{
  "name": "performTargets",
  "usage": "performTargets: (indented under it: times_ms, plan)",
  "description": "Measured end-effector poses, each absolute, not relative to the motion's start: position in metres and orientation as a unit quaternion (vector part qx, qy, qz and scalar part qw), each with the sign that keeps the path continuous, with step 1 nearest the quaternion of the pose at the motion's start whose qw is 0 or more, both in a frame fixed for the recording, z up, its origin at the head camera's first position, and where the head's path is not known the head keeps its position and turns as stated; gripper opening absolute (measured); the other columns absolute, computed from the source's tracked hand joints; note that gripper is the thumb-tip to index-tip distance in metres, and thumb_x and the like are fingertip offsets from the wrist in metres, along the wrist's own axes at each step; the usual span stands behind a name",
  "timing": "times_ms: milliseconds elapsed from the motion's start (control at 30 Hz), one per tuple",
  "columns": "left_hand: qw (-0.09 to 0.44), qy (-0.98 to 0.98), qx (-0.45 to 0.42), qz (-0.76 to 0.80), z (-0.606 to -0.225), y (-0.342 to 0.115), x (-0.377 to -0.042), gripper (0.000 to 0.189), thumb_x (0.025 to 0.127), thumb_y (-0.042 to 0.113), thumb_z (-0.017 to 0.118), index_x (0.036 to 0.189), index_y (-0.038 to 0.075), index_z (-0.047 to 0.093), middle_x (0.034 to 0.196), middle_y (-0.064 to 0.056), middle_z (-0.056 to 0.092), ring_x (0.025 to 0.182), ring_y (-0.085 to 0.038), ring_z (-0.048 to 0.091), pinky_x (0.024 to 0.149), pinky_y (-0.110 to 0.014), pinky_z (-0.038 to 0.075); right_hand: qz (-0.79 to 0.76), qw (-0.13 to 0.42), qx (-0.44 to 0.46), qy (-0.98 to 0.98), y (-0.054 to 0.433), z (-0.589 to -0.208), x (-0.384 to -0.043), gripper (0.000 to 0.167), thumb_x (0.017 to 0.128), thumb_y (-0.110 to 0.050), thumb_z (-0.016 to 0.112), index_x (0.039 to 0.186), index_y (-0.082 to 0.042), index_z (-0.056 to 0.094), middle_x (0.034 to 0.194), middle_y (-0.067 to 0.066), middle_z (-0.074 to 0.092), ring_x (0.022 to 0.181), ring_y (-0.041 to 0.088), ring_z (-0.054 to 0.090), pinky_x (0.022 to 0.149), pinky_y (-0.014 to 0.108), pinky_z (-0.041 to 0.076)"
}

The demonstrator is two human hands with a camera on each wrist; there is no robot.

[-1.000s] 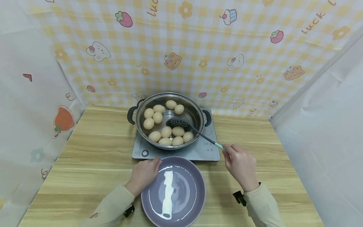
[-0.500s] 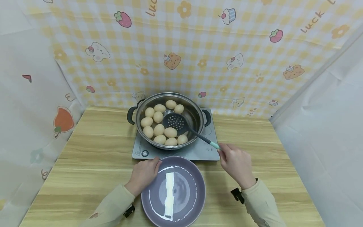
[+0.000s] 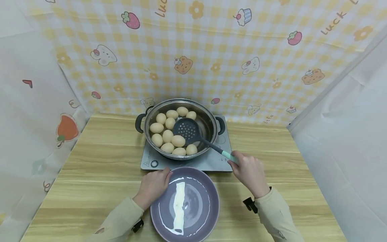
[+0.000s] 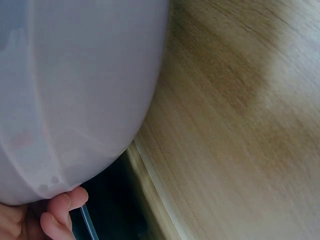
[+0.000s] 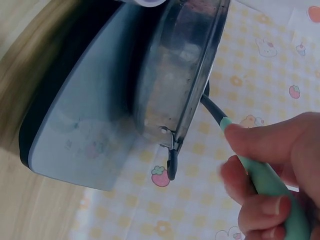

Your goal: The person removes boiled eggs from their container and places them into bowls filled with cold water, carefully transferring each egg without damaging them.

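My right hand (image 3: 248,171) grips the mint-green handle of a skimmer (image 3: 186,129), which reaches over the rim of the steel pot (image 3: 208,132). Its dark perforated head is down inside the pot, against several light-brown eggs (image 3: 178,140). No egg lies on the holes that show. In the right wrist view, fingers and thumb wrap the green handle (image 5: 270,182). My left hand (image 3: 153,187) holds the rim of a purple-grey plate (image 3: 202,201) at its upper left. The left wrist view shows curled fingertips under the plate's edge (image 4: 100,100).
The pot stands on a grey induction cooktop (image 3: 196,164), its black side handles (image 3: 140,123) sticking out. Directly in front lies the plate, on a wood-grain table (image 3: 99,161). A yellow checked cloth (image 3: 217,80) hangs behind, with white sheets at both sides.
The skimmer head has turned from tilted to flatter and shifted slightly up and left. Front eggs have slid left in the pot. My right hand moved slightly left; the left hand and plate stayed put.
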State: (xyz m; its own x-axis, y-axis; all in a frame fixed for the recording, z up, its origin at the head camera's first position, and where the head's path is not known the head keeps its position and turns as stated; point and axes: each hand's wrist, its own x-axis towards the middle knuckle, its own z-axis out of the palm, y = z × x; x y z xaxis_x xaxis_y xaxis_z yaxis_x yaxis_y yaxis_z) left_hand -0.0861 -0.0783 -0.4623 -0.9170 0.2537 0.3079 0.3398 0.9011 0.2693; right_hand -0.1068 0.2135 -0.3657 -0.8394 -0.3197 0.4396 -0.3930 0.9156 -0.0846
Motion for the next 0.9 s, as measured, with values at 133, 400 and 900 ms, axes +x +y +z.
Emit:
performTargets:
  times_ms: [133, 400, 900]
  plan:
    - [0.135, -0.965, -0.152, -0.162, -0.462, -0.078, -0.086, 0.023, 0.086, 0.024, 0.059, 0.07, 0.012, 0.048, 0.048, -0.002, 0.047, 0.041, -0.025, 0.049, 0.037, -0.034, 0.03, 0.079, 0.23, 0.209, -0.947, 0.213, -0.366, -0.109, 0.019, 0.068, -0.011, 0.077, 0.081, -0.007, 0.064, 0.062, -0.002, 0.052, 0.038, 0.01, 0.038, 0.035, 0.024, 0.027]
    - [0.139, -0.965, -0.154, -0.162, -0.462, -0.079, -0.086, 0.023, 0.086, 0.024, 0.059, 0.07, 0.012, 0.048, 0.048, -0.002, 0.047, 0.041, -0.024, 0.049, 0.037, -0.033, 0.03, 0.022, 0.304, 0.248, -0.919, 0.217, -0.368, -0.113, 0.018, 0.065, -0.008, 0.076, 0.08, -0.008, 0.068, 0.063, -0.003, 0.052, 0.033, 0.008, 0.036, 0.033, 0.021, 0.021]
    - [0.134, -0.965, -0.15, -0.168, -0.464, -0.079, -0.086, 0.024, 0.087, 0.024, 0.059, 0.068, 0.013, 0.047, 0.048, -0.001, 0.046, 0.041, -0.024, 0.049, 0.037, -0.033, 0.029, -0.023, 0.303, 0.297, -0.905, 0.217, -0.357, -0.12, 0.017, 0.067, -0.01, 0.075, 0.082, -0.007, 0.068, 0.059, -0.003, 0.042, 0.036, 0.006, 0.025, 0.034, 0.022, 0.02]
